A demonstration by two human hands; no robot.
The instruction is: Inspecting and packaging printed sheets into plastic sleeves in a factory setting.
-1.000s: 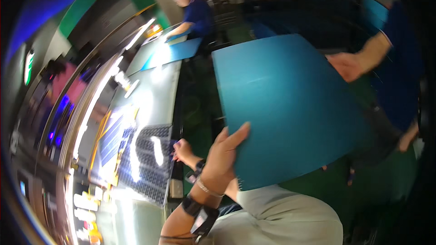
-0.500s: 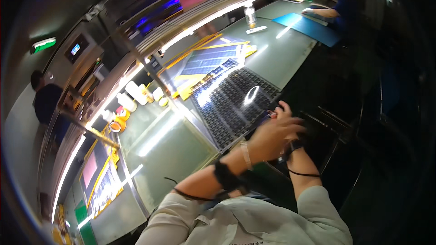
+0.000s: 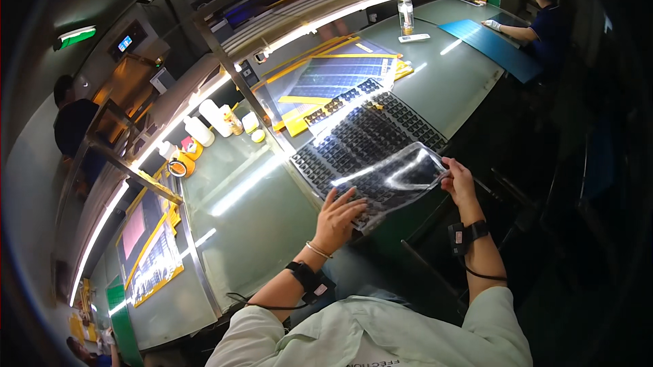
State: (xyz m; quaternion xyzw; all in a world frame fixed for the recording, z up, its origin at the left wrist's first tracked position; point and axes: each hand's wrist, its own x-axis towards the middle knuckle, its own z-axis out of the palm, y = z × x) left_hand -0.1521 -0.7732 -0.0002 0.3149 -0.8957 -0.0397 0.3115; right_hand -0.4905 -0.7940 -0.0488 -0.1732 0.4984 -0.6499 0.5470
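Observation:
A flat sheet with a dense black pattern lies at the near edge of the glass-topped table. Over its near right part a glossy clear film is bent up and throws bright reflections. My right hand is closed, pinching the right edge of this film between thumb and fingers. My left hand rests at the sheet's near left corner with its fingers spread, touching the film or the sheet; which one, I cannot tell. Both wrists wear black straps with small boxes and cables.
Yellow-edged film sheets lie beyond the black pattern. White bottles and a tape roll stand at left under a lit metal rack. A clear bottle stands farther back. At far right a co-worker works by a blue board.
My hands were together, blurred, near the sheet's near right corner. They have moved apart: the left onto the near left corner, the right onto the film, whose edge is now lifted.

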